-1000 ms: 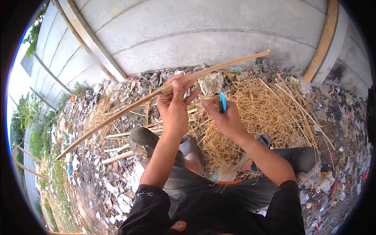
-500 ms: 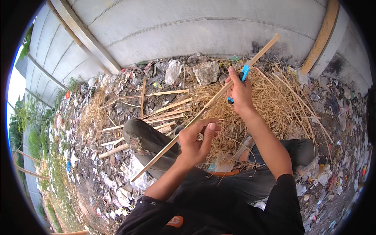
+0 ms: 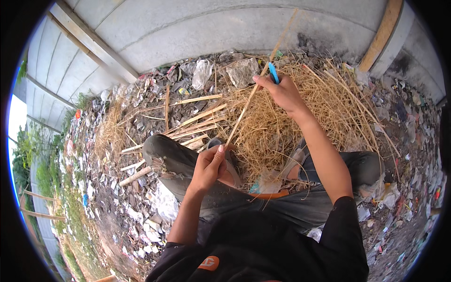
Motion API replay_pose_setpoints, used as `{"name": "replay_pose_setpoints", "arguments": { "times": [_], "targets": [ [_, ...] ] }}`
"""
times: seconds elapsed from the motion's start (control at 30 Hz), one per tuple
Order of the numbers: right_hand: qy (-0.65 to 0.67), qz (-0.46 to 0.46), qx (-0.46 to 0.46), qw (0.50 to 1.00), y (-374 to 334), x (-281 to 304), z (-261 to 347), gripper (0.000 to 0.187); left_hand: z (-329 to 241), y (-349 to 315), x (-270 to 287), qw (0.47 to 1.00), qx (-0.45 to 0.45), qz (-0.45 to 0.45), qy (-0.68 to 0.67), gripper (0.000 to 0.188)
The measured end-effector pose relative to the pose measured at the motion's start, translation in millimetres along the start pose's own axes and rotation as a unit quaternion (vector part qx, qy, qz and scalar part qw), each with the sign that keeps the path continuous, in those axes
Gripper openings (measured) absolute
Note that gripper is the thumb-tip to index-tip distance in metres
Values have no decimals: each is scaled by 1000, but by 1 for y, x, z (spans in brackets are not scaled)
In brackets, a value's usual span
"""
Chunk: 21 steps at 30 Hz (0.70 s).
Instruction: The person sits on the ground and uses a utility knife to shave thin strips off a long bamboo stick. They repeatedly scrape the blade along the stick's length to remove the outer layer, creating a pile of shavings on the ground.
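My left hand (image 3: pixel 210 165) is closed on the lower end of a long, thin bamboo strip (image 3: pixel 244 110), its thumb on top. The strip slants up and away from it, past my right hand (image 3: pixel 283 94), to a far end in front of the wall. My right hand is closed round a bright blue tool (image 3: pixel 273 74), with its thumb against the strip. Most of the tool is hidden by the hand, so its exact kind cannot be told. A heap of fine, straw-like shavings (image 3: pixel 310 113) lies beneath my right hand and between my legs.
Split bamboo pieces (image 3: pixel 199 116) lie beyond my left knee (image 3: pixel 157 145). A pale rock (image 3: pixel 242 73) sits near the concrete wall (image 3: pixel 202 28). Litter (image 3: pixel 136 216) covers the ground around me. An orange object (image 3: pixel 270 195) lies near my lap.
My right hand has shifted up and left with the blue tool. My left hand has moved down and left to the strip's lower end. The strip now stands steeper and reaches farther up.
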State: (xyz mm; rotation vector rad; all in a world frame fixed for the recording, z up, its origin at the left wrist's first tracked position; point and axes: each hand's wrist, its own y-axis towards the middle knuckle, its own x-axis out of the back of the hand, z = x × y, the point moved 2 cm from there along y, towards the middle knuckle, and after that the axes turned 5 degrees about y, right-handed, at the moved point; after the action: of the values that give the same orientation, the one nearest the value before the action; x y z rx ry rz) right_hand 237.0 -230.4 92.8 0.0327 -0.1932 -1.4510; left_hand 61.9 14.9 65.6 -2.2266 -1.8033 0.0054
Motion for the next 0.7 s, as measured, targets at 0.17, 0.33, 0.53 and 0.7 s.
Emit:
{"name": "replay_pose_setpoints", "arguments": {
  "times": [0.17, 0.33, 0.53, 0.7],
  "targets": [
    [-247, 56, 36, 967, -22, -20, 12, 28, -1, 22, 6, 996, -4, -84, 24, 44],
    [-337, 93, 56, 935, -39, -57, -9, 16, 4, 41, 6, 980, -42, -172, 89, 42],
    [-371, 78, 60, 924, -38, -64, -31, 15, -15, 39, -23, 933, -84, -247, 247, 38],
    [-434, 78, 50, 896, -12, -50, -88, 22, -2, 38, -36, 932, -78, -205, 289, 37]
  ]
}}
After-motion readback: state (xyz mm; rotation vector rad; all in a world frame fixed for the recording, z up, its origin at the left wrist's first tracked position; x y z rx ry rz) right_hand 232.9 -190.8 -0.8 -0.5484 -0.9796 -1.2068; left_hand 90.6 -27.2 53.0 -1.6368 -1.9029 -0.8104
